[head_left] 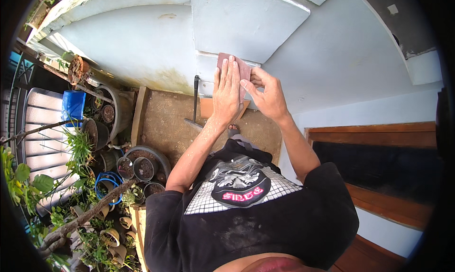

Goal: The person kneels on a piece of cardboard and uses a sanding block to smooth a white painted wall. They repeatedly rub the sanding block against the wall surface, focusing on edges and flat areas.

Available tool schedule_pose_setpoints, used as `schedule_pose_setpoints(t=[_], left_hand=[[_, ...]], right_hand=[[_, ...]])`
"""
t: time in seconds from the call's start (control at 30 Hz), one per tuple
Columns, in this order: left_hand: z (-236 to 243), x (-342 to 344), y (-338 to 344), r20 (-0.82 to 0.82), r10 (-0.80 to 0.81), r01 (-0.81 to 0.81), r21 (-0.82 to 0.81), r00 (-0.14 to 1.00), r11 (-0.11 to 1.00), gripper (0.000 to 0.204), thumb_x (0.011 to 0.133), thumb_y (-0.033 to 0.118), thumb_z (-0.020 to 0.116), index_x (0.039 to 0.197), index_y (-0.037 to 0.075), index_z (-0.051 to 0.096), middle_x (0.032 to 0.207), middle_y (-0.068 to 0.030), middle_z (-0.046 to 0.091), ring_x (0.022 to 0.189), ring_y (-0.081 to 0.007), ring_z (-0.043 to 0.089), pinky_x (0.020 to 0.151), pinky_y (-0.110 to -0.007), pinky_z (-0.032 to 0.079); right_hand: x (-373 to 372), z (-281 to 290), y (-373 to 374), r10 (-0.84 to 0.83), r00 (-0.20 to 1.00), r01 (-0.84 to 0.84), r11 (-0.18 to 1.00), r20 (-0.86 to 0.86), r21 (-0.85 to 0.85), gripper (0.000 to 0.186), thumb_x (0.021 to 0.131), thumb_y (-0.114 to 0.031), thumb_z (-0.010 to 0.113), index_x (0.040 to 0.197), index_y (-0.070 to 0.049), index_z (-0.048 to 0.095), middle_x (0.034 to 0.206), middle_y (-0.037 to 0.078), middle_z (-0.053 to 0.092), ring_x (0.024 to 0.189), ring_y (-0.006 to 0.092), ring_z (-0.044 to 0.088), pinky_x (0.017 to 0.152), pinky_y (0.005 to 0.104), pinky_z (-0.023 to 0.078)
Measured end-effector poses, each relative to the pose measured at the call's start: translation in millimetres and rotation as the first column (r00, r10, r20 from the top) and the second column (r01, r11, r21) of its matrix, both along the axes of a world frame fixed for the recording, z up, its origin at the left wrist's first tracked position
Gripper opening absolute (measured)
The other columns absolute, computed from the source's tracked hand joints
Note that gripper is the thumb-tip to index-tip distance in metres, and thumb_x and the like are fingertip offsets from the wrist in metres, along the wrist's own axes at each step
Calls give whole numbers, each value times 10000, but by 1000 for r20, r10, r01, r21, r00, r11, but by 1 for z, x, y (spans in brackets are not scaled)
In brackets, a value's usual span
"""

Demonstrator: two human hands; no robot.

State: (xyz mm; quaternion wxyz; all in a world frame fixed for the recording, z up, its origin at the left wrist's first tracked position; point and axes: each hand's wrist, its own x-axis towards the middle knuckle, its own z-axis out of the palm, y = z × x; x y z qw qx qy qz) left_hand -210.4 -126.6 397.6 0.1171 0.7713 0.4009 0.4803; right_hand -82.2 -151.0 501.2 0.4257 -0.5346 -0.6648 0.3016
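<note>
A reddish-brown sheet of sandpaper [245, 71], which looks folded, is up in front of the pale wall between my hands. My left hand [227, 89] lies flat on its near face, fingers stretched upward, the thumb hidden. At the right edge, my right hand [268, 93] pinches the sheet, its thumb in front and its fingers partly behind. Pale dust specks dot my left forearm. Behind the sheet, the light blue-grey wall [232, 25] has raised panels and a stepped ledge. Whether the sandpaper touches the wall I cannot tell.
Below, a long-handled tool with a black grip [196, 85] leans at the wall near an orange-brown board [206, 107]. Potted plants [143, 167] and a branch [90, 213] crowd the left, beside a barred fence. A wood-framed dark window [379, 160] is at the right.
</note>
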Motion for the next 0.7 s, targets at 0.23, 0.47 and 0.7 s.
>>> schedule_pose_setpoints(t=[0.23,0.47,0.7], left_hand=[[84,80,72,184,219,-238,92,958,967,770,965,55,544,1612,-98,156,1690,-313,119,1582,-475,58,1256,-609,79],[117,170,137,472,391,-475,67,790,878,957,1062,567,395,1631,-42,-74,1714,-264,-111,1584,-429,-145,1249,-599,-86],[106,184,124,564,455,-532,-33,689,846,839,1089,433,386,1629,-72,-13,1708,-297,-51,1593,-428,-74,1272,-566,-17]], right_hand=[[98,124,31,-405,894,137,652,189,746,343,1003,-142,676,1330,-44,647,1362,108,659,1257,255,569,983,392,503],[159,198,74,-405,905,5,319,132,948,421,1045,-177,571,1434,-19,529,1470,135,578,1459,279,405,1130,431,417],[173,162,118,-268,925,-190,291,270,938,449,1042,-177,558,1446,8,491,1512,172,530,1532,322,303,1253,477,246]])
